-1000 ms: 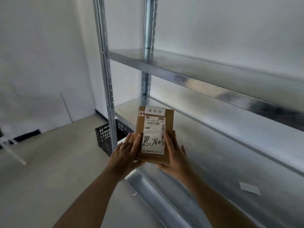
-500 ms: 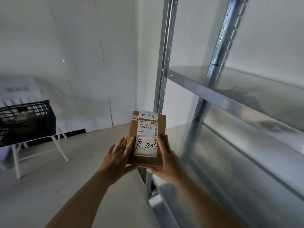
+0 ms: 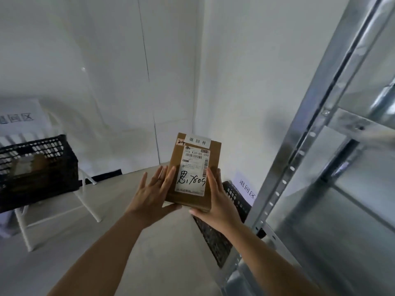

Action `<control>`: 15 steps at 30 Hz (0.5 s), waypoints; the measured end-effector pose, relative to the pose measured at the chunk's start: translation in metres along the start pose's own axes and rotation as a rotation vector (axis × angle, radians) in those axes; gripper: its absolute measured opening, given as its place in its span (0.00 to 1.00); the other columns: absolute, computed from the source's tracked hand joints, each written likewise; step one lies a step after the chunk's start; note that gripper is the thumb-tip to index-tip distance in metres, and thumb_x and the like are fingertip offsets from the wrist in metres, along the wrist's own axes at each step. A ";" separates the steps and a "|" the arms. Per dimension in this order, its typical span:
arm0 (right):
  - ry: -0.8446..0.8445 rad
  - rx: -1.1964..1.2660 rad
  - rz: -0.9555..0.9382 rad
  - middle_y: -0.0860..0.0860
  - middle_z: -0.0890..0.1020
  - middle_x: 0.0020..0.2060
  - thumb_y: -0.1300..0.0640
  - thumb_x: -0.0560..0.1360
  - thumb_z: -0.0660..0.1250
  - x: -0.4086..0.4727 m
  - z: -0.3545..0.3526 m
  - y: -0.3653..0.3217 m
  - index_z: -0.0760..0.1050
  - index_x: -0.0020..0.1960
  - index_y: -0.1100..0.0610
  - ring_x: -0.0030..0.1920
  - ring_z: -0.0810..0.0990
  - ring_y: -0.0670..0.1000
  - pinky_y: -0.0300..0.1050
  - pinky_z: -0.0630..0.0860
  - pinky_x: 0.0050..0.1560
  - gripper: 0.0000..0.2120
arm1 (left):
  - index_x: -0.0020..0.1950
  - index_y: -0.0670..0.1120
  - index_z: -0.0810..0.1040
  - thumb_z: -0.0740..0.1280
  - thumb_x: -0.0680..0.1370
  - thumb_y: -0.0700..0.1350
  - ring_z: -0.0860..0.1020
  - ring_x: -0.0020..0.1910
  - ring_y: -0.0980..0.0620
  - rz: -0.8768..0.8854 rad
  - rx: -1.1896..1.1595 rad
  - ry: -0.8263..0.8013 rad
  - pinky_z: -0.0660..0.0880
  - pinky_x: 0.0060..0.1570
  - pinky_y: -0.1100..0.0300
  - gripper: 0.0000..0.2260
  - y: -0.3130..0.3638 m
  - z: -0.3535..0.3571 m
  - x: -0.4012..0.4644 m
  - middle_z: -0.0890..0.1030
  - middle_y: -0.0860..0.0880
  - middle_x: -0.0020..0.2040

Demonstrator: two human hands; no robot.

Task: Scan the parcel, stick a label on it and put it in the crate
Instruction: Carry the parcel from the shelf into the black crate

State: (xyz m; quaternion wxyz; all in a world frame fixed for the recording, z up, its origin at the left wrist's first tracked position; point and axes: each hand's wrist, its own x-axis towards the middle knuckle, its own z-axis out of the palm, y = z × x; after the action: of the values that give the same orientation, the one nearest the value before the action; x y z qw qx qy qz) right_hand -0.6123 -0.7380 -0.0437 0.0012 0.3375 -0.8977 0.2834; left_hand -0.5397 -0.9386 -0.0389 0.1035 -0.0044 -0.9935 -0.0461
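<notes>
I hold a brown cardboard parcel upright in front of me, at the middle of the view. It carries a white shipping label with a barcode and handwritten "7809", plus a small white sticker with printed characters at its top edge. My left hand presses its left side with fingers spread. My right hand grips its right side and bottom. A black mesh crate with boxes inside stands on a white chair at the left. A second black crate sits on the floor behind my right hand.
A galvanised metal shelf rack fills the right side. White walls meet in a corner straight ahead. The white folding chair under the left crate stands on a pale floor. Paper signs hang above the left crate and near the floor crate.
The view has swung left, away from the shelves. The left crate on the chair and the floor crate have come into sight. Both hands keep the same hold on the parcel.
</notes>
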 end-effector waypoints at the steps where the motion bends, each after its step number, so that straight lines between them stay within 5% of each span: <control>1: 0.010 0.002 0.015 0.53 0.37 0.76 0.32 0.63 0.64 0.014 0.005 0.000 0.29 0.73 0.45 0.72 0.64 0.57 0.49 0.77 0.59 0.55 | 0.73 0.51 0.29 0.39 0.67 0.75 0.45 0.74 0.43 0.034 -0.006 -0.010 0.47 0.72 0.40 0.44 -0.014 0.002 0.016 0.45 0.46 0.76; 5: 0.087 0.019 0.165 0.51 0.36 0.76 0.35 0.64 0.66 0.062 0.012 0.013 0.30 0.74 0.44 0.74 0.61 0.53 0.46 0.74 0.62 0.55 | 0.74 0.48 0.32 0.35 0.66 0.76 0.46 0.73 0.44 0.168 0.012 -0.059 0.48 0.71 0.42 0.45 -0.048 0.013 0.090 0.49 0.44 0.76; 12: 0.159 -0.026 0.374 0.51 0.41 0.77 0.35 0.64 0.67 0.122 0.007 0.088 0.29 0.72 0.39 0.70 0.67 0.52 0.48 0.71 0.65 0.54 | 0.73 0.50 0.30 0.51 0.69 0.71 0.41 0.74 0.47 0.344 -0.066 -0.159 0.43 0.71 0.47 0.45 -0.043 0.070 0.219 0.42 0.47 0.76; 15: 0.185 -0.041 0.450 0.51 0.41 0.77 0.33 0.63 0.64 0.153 0.011 0.129 0.29 0.72 0.40 0.70 0.67 0.51 0.46 0.70 0.66 0.53 | 0.75 0.47 0.37 0.52 0.70 0.71 0.50 0.75 0.44 0.422 -0.006 -0.136 0.51 0.68 0.47 0.45 -0.040 0.100 0.279 0.51 0.45 0.76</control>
State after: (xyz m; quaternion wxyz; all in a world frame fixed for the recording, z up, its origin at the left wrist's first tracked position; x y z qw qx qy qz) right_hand -0.8070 -0.7572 -0.0888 0.0272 0.1016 -0.9518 0.2881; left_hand -0.8335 -0.9692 -0.0826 0.0435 -0.2156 -0.9752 -0.0259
